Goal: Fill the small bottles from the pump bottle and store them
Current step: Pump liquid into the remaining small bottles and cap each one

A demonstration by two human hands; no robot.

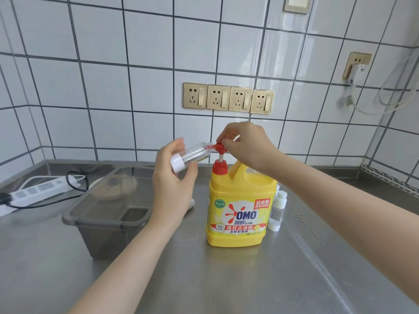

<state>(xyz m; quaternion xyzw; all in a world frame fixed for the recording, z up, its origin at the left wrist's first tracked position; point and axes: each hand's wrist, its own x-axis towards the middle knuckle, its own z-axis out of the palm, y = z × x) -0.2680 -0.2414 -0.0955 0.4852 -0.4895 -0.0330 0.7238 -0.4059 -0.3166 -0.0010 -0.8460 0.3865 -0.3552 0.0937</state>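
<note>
The pump bottle point(240, 207) is stood on the desk point(294, 268); a small clear bottle point(195, 152) is held tilted by the left hand point(174, 177), fingers curled round it, its open neck set at the red pump head point(220, 147); the pump head is pinched by the right hand point(247, 143). The filling step is judged to be in hand; a steady press is called for next. The held bottle appears empty; two more small bottles point(277, 209) are stood just right of the pump bottle; a grey bin point(108, 214) is seen left of it.
</note>
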